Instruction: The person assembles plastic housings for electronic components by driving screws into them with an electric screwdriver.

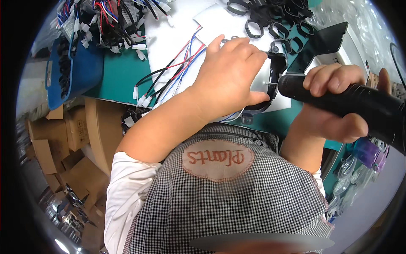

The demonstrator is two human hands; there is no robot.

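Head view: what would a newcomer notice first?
Probably the thick black tool in the right hand, aimed at the dark-rimmed part by the left hand. Next, the tangled wires at upper left beside a blue bin, and the heaped black rings at upper right.

Near right: blocked. The right hand [330, 120] grips a black cylindrical driver [366, 103] that spans from the view's right rim to a black-edged housing [277, 65]. Near left: I find the left hand [232, 63] and its forearm barring entry, with loose wires [182, 70] lying just beyond them to the left. Far right: black rings [279, 29] crowd the way. Far left: heaped wire bundles [116, 21] and a blue bin [76, 74] obstruct. Passages I note: over the bare white sheet [169, 36] between bundles and left hand; over green tabletop [120, 76] between bin and sheet.
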